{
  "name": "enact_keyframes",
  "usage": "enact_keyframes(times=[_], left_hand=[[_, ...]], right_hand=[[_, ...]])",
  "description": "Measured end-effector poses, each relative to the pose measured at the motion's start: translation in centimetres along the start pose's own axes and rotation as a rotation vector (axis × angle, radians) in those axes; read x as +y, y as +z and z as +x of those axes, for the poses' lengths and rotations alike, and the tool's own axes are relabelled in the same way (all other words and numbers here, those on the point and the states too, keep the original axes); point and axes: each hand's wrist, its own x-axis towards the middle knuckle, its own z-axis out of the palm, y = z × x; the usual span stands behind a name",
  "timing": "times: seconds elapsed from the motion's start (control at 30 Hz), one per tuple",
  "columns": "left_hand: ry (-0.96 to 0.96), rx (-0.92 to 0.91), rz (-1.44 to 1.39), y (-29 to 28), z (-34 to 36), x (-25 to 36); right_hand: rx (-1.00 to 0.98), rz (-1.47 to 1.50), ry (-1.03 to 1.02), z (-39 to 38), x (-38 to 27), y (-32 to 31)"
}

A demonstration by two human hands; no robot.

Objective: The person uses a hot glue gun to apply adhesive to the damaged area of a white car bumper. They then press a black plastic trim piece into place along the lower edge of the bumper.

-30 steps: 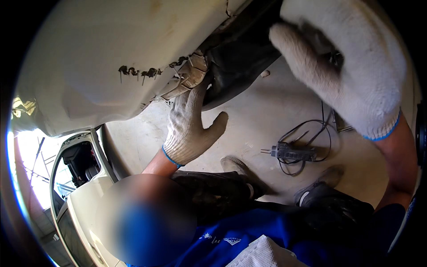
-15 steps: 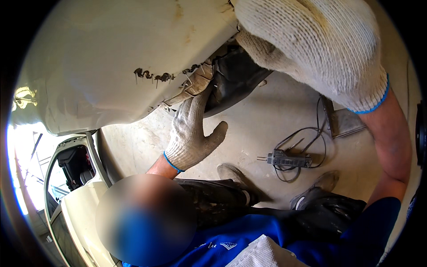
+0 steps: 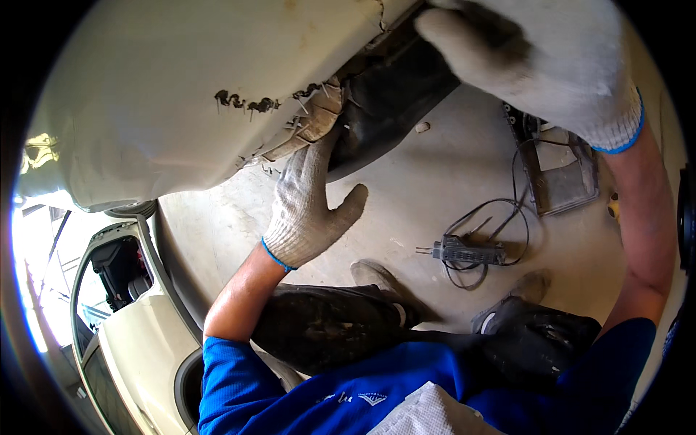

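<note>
A cream-coloured car bumper [image 3: 159, 109] spans the upper left, cracked, with a line of thin metal staples along the dark crack [image 3: 246, 101]. At its lower edge hangs a torn brownish flap [image 3: 319, 116] beside a black plastic liner [image 3: 399, 101]. My left hand [image 3: 308, 206], in a white knitted glove, reaches up against the flap and liner, fingers stretched and thumb apart; its fingertips are partly hidden. My right hand [image 3: 551, 65], also gloved, is raised by the bumper edge at the upper right. It is blurred and cut off by the frame, and I cannot make out anything held.
A black hand tool with two prongs [image 3: 467, 251] lies on the floor with its cable [image 3: 518, 210] coiled around it. Further right is a dark broken frame-like part [image 3: 558, 181]. A cream car with an open door [image 3: 134, 304] stands at the left. My shoes [image 3: 533, 286] are below the tool.
My right hand has shifted right and away from the bumper edge, uncovering more of the liner and the broken part. My left hand stays at the flap. The view has tipped slightly.
</note>
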Motion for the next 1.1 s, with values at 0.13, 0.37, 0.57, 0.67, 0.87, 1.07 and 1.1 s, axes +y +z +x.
enact_keyframes(times=[0.13,0.37,0.57,0.67,0.87,1.07,1.1], left_hand=[[-0.004,0.011,-0.011,0.4,0.0,-0.1],[-0.005,0.007,-0.009,1.2,0.3,-0.4],[-0.023,-0.018,0.039,1.1,0.2,-0.1],[-0.031,-0.03,0.041,0.9,0.2,0.0],[-0.018,-0.017,-0.012,1.0,0.3,0.3],[-0.029,-0.025,-0.001,1.0,0.1,0.2],[-0.056,-0.035,0.001,0.9,0.1,0.4]], right_hand=[[-0.102,-0.017,-0.067,-3.2,-0.1,-0.7],[-0.251,0.084,-0.053,-4.6,-3.5,1.3],[-0.045,0.129,-0.055,-4.7,-4.6,2.8],[-0.092,0.131,-0.049,-4.5,-4.9,2.5],[-0.153,0.138,0.007,-5.2,-5.3,2.6],[-0.179,0.119,0.014,-5.3,-5.6,2.5],[-0.197,0.118,0.017,-5.2,-5.6,2.5]])
